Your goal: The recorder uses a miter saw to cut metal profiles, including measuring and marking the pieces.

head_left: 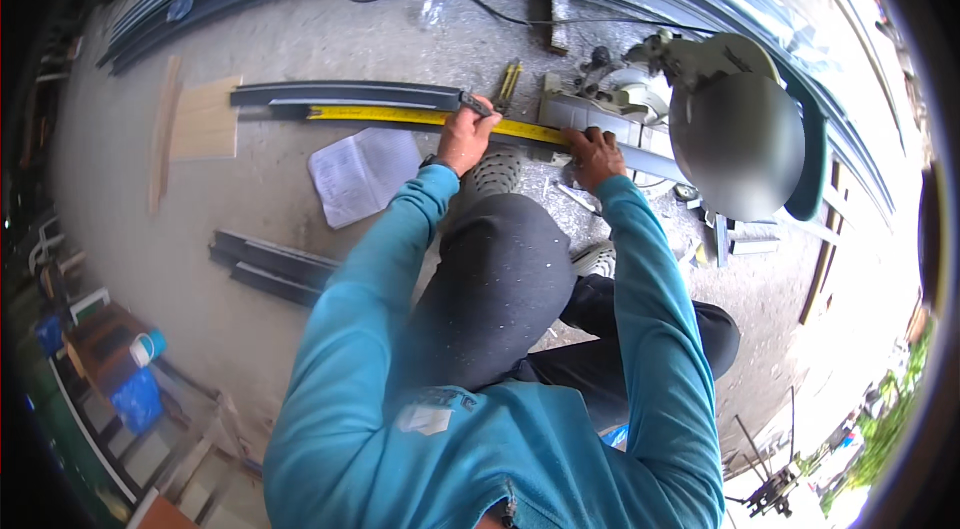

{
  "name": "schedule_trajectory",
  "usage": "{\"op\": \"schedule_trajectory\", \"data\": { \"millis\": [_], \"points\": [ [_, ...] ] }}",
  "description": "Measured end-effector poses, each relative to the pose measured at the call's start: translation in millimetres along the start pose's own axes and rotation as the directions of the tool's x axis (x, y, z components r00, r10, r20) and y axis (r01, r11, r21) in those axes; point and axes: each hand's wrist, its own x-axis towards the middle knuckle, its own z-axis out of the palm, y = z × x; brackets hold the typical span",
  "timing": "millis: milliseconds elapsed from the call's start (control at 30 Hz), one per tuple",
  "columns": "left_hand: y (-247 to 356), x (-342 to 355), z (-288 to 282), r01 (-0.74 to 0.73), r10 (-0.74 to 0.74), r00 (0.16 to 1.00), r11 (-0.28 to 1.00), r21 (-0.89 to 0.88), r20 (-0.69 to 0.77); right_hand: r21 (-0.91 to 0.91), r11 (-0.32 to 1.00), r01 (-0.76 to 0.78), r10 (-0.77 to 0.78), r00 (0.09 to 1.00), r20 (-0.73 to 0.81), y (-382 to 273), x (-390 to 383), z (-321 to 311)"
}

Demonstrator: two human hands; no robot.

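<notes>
Yellow steel tape (400, 116) lies stretched along a long dark grey metal profile (345, 94) on the concrete floor (300, 29), running from the left toward a grey mitre saw with a round blade guard (735, 124) on the right. The left hand (466, 136) presses down on the tape near its middle, fingers curled and holding what looks like a small marking tool against the profile; exactly what it grips is hard to tell. The right hand (594, 156) is spread flat, pinning the tape end and profile just beside the saw base.

Judging by this, measuring is under way: the tape is laid out and held, and the profile sits at the saw, uncut as far as can be seen. Marking and cutting look to remain.

A sheet of white paper (360, 174) lies near the left forearm, and shorter dark offcuts (270, 269) rest further left on the floor.
</notes>
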Motion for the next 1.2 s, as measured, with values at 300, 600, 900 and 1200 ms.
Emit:
{"op": "schedule_trajectory", "data": {
  "millis": [300,600,900,1200],
  "points": [
    [-12.1,41.7,26.8,0.072,-0.126,0.965,0.971,0.229,0.23,0.022,0.999,-0.049,0.048,0.999,0.023,2.1,-6.2,-6.7],
    [-10.8,41.5,35.6,0.051,-0.115,0.951,0.974,0.222,0.286,0.005,0.999,-0.049,0.049,0.999,0.015,2.7,-7.6,-6.6],
    [-20.9,46.7,36.0,0.022,-0.085,0.942,0.981,0.194,0.323,0.004,0.999,-0.05,0.05,0.999,0.019,-0.2,-5.3,-9.0],
    [-3.6,43.9,38.4,-0.087,-0.039,0.938,0.936,0.342,0.344,-0.007,0.998,-0.063,0.063,0.997,0.046,0.9,-5.3,-7.6]
  ]
}}
